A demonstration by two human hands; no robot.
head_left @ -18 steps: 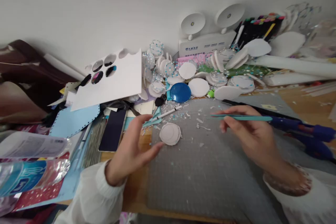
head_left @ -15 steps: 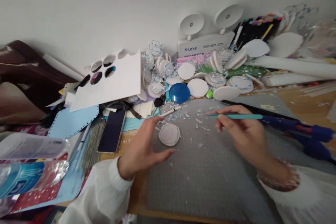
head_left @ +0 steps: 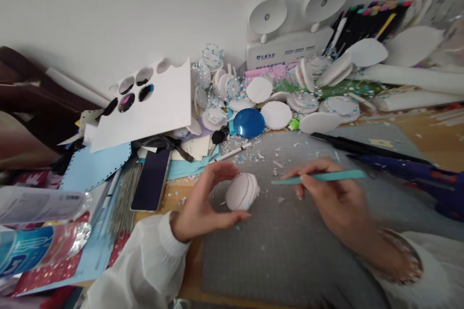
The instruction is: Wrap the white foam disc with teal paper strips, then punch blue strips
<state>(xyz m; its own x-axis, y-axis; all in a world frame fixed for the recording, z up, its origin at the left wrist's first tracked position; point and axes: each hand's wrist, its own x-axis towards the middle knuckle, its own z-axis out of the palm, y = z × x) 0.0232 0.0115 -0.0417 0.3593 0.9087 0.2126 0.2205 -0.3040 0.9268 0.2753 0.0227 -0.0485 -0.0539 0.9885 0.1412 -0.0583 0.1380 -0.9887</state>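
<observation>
A round white disc [head_left: 240, 193], layered and rough at its rim, stands tilted above the grey cutting mat [head_left: 253, 260]. My left hand [head_left: 208, 203] curves around it, with the thumb at its lower edge and the fingers at its upper edge. A slim flat teal tool [head_left: 335, 175] is pinched in my right hand [head_left: 333, 198], its narrow end pointing left toward the disc but apart from it. The kind of tool is not clear. White and blue scraps lie on the mat between the hands and the pile behind.
Behind the mat are many white discs [head_left: 276, 115], a blue round lid [head_left: 249, 123] and a white pen [head_left: 234, 151]. A dark blue glue gun [head_left: 402, 169] lies at right. On the left are a phone [head_left: 151, 180], a holed white board [head_left: 163, 111] and a plastic bottle [head_left: 36, 246].
The white disc lay flat and now stands tilted between my left thumb and fingers. My right hand has come slightly lower, the teal tool's tip moving left and down.
</observation>
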